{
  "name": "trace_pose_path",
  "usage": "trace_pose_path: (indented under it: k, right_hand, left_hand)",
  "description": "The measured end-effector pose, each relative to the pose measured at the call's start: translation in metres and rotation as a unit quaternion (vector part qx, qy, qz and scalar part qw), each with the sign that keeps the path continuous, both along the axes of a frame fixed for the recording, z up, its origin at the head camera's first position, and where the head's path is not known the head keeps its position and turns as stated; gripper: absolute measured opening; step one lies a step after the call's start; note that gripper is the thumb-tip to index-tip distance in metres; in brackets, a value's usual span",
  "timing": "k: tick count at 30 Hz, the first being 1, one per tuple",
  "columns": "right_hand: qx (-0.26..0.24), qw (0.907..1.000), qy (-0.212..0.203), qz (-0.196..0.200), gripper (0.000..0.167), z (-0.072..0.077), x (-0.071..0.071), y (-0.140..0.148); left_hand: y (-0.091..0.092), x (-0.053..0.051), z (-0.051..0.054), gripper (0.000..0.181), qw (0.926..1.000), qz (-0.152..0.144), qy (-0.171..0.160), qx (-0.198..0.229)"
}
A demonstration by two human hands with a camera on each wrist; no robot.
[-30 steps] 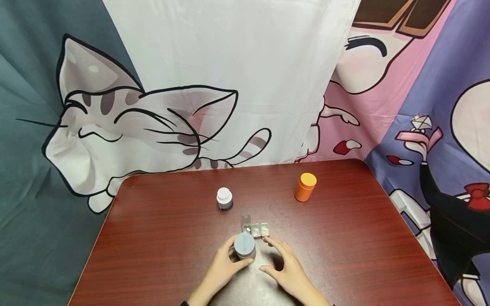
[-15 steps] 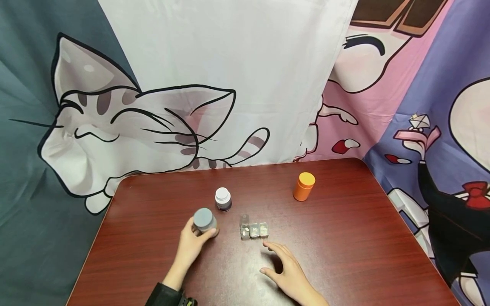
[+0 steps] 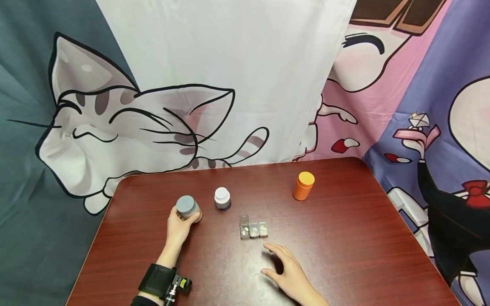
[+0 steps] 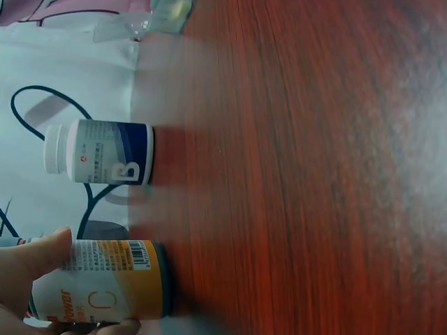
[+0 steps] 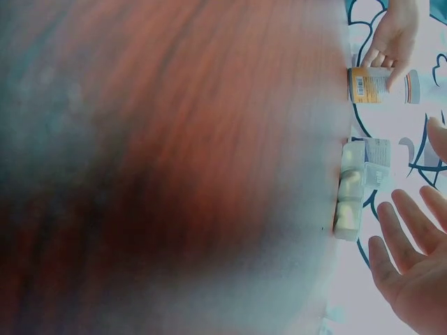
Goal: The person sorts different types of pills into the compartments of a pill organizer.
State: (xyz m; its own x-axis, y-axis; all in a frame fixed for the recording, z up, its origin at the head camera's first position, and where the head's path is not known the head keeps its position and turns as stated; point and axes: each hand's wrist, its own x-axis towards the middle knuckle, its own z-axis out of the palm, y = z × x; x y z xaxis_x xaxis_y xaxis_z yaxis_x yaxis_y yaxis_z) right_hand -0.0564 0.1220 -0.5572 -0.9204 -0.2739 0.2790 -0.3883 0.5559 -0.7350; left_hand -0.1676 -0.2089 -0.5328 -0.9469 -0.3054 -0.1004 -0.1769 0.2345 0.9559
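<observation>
My left hand (image 3: 177, 229) grips a supplement bottle (image 3: 186, 205) with a grey lid, at the left of the table. Its label, white and orange with a large C, shows in the left wrist view (image 4: 115, 283). Whether the base touches the wood I cannot tell. A smaller white pill bottle (image 3: 222, 198) with a dark blue label stands just to its right. My right hand (image 3: 289, 274) holds nothing, its fingers loosely bent, close in front of a clear pill organizer (image 3: 254, 230). The organizer's left compartment has its lid raised, and pale bits show inside.
An orange bottle (image 3: 304, 186) with a yellow-orange cap stands at the back right of the brown wooden table (image 3: 367, 246). Behind the table's far edge hangs a printed cloth (image 3: 245, 76) with cartoon figures. A black strap with a small camera (image 3: 183, 284) sits on the left wrist.
The grey-lidded bottle has travelled left and farther back in my left hand, away from the pill organizer. My right hand has stayed almost where it was.
</observation>
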Motion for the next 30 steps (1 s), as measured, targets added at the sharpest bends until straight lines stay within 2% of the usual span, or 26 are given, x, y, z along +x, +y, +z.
trace_pose_path:
  k: [11, 19, 24, 30]
  right_hand:
    - [0.004, 0.9996, 0.027, -0.002, 0.060, 0.004, -0.002, 0.001]
    - [0.004, 0.9995, 0.030, -0.003, 0.059, 0.006, -0.004, 0.002]
    - [0.007, 0.9994, 0.034, -0.002, 0.057, 0.006, -0.006, 0.002]
    - [0.021, 0.9995, 0.023, 0.005, 0.056, 0.005, -0.013, 0.001]
  left_hand:
    - [0.003, -0.009, -0.007, 0.067, 0.9998, -0.018, 0.011, -0.005]
    - [0.002, -0.007, -0.014, 0.070, 0.9990, -0.035, 0.027, 0.001]
    - [0.001, 0.001, -0.015, 0.082, 0.9989, -0.042, 0.022, 0.007]
    - [0.012, 0.024, -0.010, 0.079, 0.9999, -0.004, 0.005, 0.010]
